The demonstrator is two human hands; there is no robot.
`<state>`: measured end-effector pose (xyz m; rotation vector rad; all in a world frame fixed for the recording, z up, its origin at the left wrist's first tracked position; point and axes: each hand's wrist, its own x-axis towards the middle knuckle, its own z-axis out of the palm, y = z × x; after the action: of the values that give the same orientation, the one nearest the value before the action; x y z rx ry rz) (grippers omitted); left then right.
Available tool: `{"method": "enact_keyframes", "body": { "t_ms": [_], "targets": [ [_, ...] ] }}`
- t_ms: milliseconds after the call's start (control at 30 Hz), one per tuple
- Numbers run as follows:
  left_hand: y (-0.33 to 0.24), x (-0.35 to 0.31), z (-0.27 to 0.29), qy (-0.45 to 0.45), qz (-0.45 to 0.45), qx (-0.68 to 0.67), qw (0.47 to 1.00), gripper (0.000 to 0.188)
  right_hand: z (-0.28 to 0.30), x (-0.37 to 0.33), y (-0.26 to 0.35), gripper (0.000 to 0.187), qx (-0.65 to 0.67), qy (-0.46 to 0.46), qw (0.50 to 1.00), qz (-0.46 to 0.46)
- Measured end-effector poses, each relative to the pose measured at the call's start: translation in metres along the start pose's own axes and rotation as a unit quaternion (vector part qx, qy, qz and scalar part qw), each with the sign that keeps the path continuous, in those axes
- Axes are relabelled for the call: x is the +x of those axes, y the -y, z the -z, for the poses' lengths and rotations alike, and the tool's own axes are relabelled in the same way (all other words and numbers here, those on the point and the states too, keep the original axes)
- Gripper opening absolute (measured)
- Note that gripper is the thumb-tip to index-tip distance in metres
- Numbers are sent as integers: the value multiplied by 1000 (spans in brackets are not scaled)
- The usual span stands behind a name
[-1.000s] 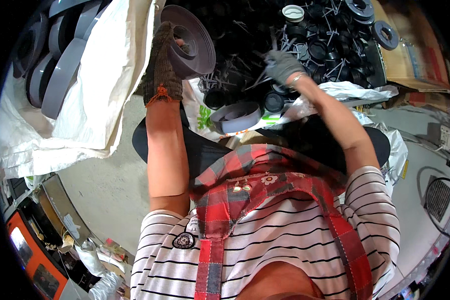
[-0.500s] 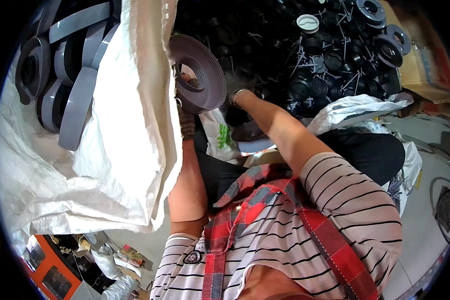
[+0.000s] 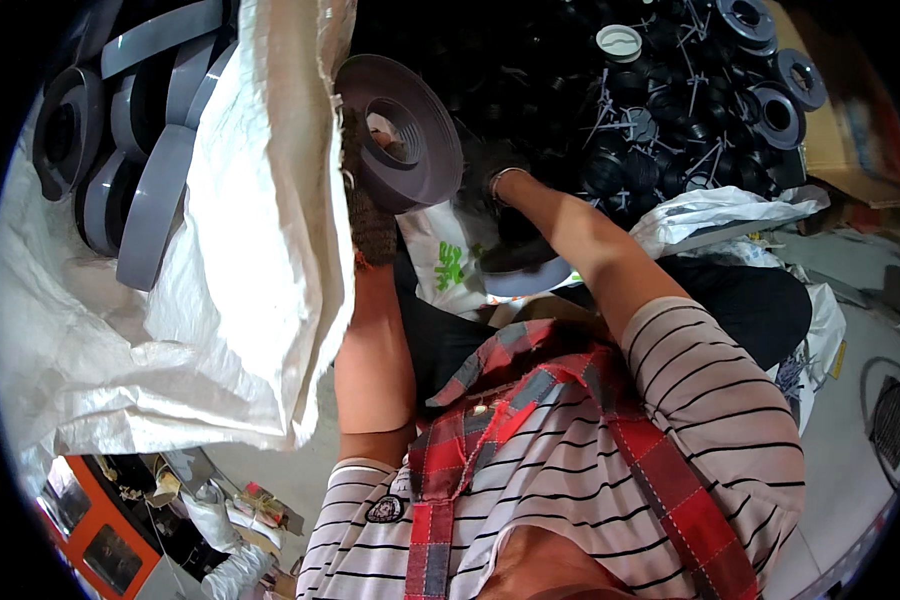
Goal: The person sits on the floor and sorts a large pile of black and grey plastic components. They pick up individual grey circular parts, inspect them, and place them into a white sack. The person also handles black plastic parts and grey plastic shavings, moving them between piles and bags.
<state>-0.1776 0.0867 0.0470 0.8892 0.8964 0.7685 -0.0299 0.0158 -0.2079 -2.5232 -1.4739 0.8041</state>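
Note:
My left hand (image 3: pixel 372 225), in a brown knitted glove, grips a round dark grey plastic flange (image 3: pixel 433 150) by its left side. Through the flange's central hole, part of the fingers shows. The flange is tilted, with its ribbed inner collar facing up toward me, just right of the white sack's edge. My right hand (image 3: pixel 493 168), in a dark glove with a band at the wrist, is beside the flange at the edge of the black parts; shadow hides its fingers. Below that hand lies another curved grey plastic piece (image 3: pixel 526 279), against a white bag with green print (image 3: pixel 440 262).
A large white woven sack (image 3: pixel 260 250) stands at my left, with several grey rings (image 3: pixel 158 205) in it. Ahead spreads a heap of black plastic parts (image 3: pixel 620 150) and thin grey sprues, with a white round cap (image 3: pixel 619 43). A cardboard box (image 3: pixel 850 130) is at far right.
The flange has shifted slightly to the right with my left hand on it. My right hand has moved a little to the right, uncovering more of the lower grey piece.

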Motion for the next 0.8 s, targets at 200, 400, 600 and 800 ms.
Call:
{"method": "enact_keyframes", "body": {
  "t_ms": [200, 400, 600, 800],
  "targets": [
    [-2, -2, -12, -22, 8, 2, 1000, 43, 32, -37, -44, 41, -152, 58, 979, 124],
    [11, 19, 17, 28, 22, -38, 999, 40, 124, -92, -110, 64, -129, -20, 990, -52],
    [15, 12, -1, 46, 34, -35, 998, 42, 171, -129, -175, 93, -22, -128, 984, -125],
    [15, 10, -10, -14, 73, 80, 994, 46, 223, -168, -164, 82, -81, -69, 989, -103]
  ]
}}
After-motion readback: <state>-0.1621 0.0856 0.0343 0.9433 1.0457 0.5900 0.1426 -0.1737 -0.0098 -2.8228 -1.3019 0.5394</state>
